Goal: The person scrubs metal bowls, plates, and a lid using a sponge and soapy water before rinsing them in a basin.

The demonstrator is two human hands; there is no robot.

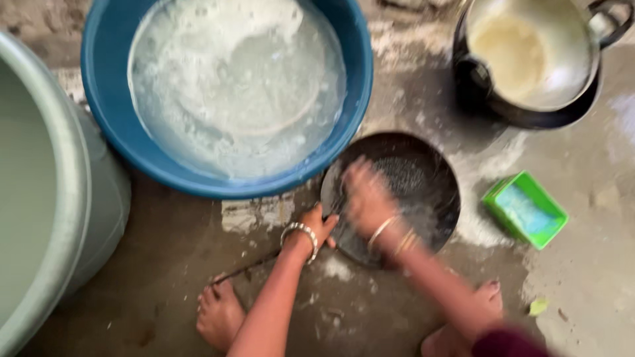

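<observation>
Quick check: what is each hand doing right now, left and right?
Left hand: closed on the rim of the dark round pan, steadying it.
Right hand: inside the pan, motion-blurred; its grip cannot be told.

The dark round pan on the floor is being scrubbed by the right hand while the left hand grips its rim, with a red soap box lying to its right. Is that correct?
Not quite. The soap box is green, not red, as the head view shows. The rest holds: the right hand is blurred over the inside of the dark round pan, and the left hand grips its rim.
</observation>
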